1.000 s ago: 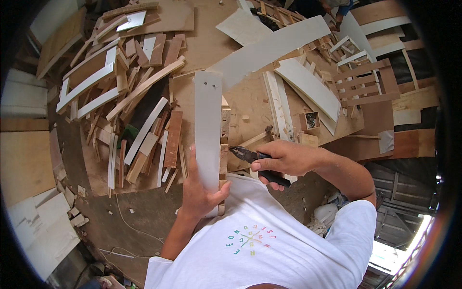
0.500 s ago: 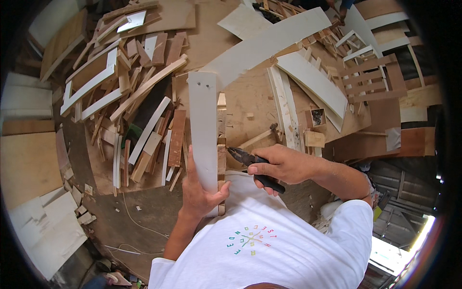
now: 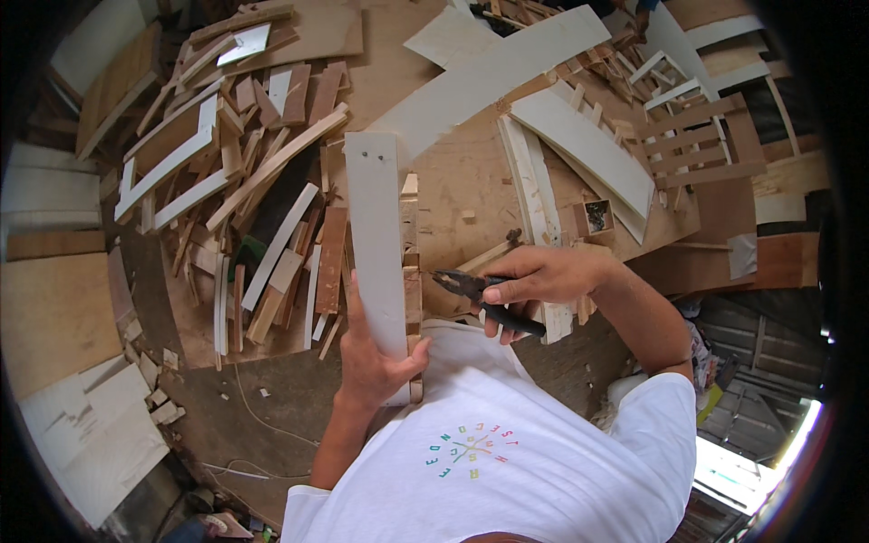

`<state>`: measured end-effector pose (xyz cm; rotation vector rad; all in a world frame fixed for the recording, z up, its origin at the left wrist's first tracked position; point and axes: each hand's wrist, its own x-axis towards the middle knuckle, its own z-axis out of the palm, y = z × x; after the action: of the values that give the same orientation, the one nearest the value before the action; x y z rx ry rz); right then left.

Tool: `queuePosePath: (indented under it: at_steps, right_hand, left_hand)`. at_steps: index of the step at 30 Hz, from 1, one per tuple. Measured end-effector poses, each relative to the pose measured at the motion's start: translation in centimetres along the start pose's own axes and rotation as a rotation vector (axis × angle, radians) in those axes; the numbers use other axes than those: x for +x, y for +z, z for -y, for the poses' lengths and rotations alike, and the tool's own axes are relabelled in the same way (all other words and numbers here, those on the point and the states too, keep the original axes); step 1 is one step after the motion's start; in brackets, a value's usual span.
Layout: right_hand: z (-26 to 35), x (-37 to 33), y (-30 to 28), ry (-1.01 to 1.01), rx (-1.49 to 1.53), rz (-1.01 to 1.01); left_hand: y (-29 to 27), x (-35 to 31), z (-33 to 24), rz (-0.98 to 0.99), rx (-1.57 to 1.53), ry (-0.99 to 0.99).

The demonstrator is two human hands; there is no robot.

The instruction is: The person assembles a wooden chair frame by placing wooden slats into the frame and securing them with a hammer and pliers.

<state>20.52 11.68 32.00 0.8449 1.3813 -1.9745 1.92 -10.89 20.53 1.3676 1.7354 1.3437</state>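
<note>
My left hand (image 3: 376, 357) grips the near end of a long white board (image 3: 376, 226), fingers along its left edge and thumb across its right. Two dark nails or screw heads show near the board's far end. Down its right side runs a strip of raw wood pieces (image 3: 411, 244). In my right hand (image 3: 552, 281) is a pair of black-handled pliers (image 3: 471, 288). The plier jaws point left, just right of the wood strip and a little apart from it.
A large heap of wood offcuts (image 3: 272, 172) covers the left of the worktable. Beyond the held board lies another wide white board (image 3: 507, 77). A hammer (image 3: 493, 253) rests behind my right hand, near a small box of dark nails (image 3: 596, 217).
The pliers and my right hand have shifted slightly right, away from the wood strip. The far end of the held board has swung a little left; my left hand keeps its grip.
</note>
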Motion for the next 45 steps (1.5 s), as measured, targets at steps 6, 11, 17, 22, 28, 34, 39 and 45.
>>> queuePosePath:
  at_steps: [6,11,17,22,28,34,39,45]
  right_hand:
    - [0.2,0.2,-0.4,0.02,-0.008,0.023]
    - [0.5,0.1,-0.5,0.039,0.024,0.034]
    - [1.1,0.4,-0.5,0.062,0.053,-0.013]
    - [0.8,1.5,-1.1,0.047,0.042,0.021]
    - [0.8,2.7,-2.5,0.042,0.067,0.147]
    - [0.1,4.4,-4.3,0.02,0.157,0.269]
    - [-1.3,6.2,-6.1,0.019,0.273,0.384]
    - [-1.6,7.5,-7.4,-0.005,0.316,0.505]
  left_hand:
    - [-0.1,0.2,-0.1,-0.01,0.025,0.023]
    - [0.0,0.3,-0.1,-0.004,0.016,0.006]
    - [0.1,0.6,-0.1,-0.002,-0.002,-0.005]
    - [-0.3,0.8,0.1,0.013,0.005,-0.044]
    - [-0.4,0.4,1.1,0.019,0.008,-0.076]
    - [-0.8,0.9,1.4,0.025,-0.022,-0.091]
    - [-0.8,1.4,1.4,0.02,-0.002,-0.098]
    - [-0.6,1.9,1.7,0.018,-0.009,-0.105]
